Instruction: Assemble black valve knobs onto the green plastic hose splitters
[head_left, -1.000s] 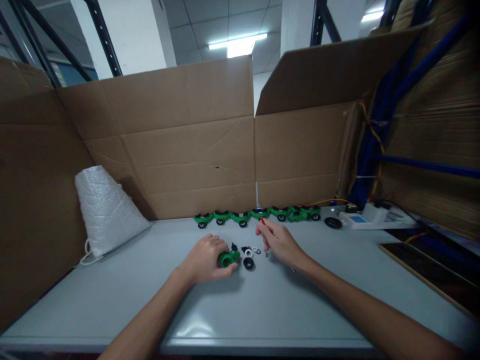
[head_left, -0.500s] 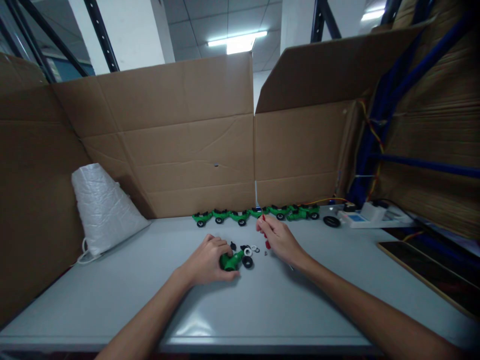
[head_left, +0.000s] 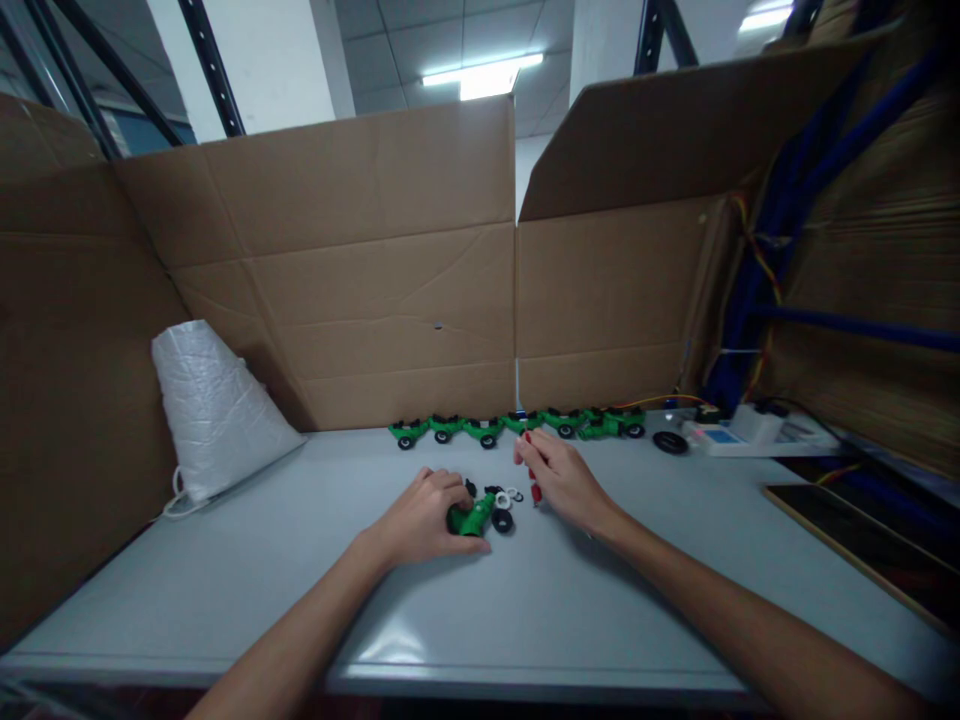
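My left hand (head_left: 431, 515) is curled around a green toy vehicle body (head_left: 472, 517) on the table, thumb in front and fingers over its back. A black wheel (head_left: 502, 520) lies just to its right. Behind that are a white ring (head_left: 503, 500) and several small black and white parts, partly overlapping. My right hand (head_left: 559, 480) pinches a slim red tool (head_left: 535, 493), possibly a screwdriver, held upright with its lower end close to the tabletop. The fingers hide its middle.
Several green toy vehicles (head_left: 487, 432) with black wheels stand in a row along the cardboard wall (head_left: 390, 300). A black ring (head_left: 670, 442) and a white power strip (head_left: 765, 438) are at the back right. A white foam bag (head_left: 217, 420) stands left; a dark framed panel (head_left: 855, 540) lies right.
The view has shifted slightly. The red tool's lower end is now over the spot where a tiny metal piece lay. My left hand keeps hold of the green toy vehicle body.
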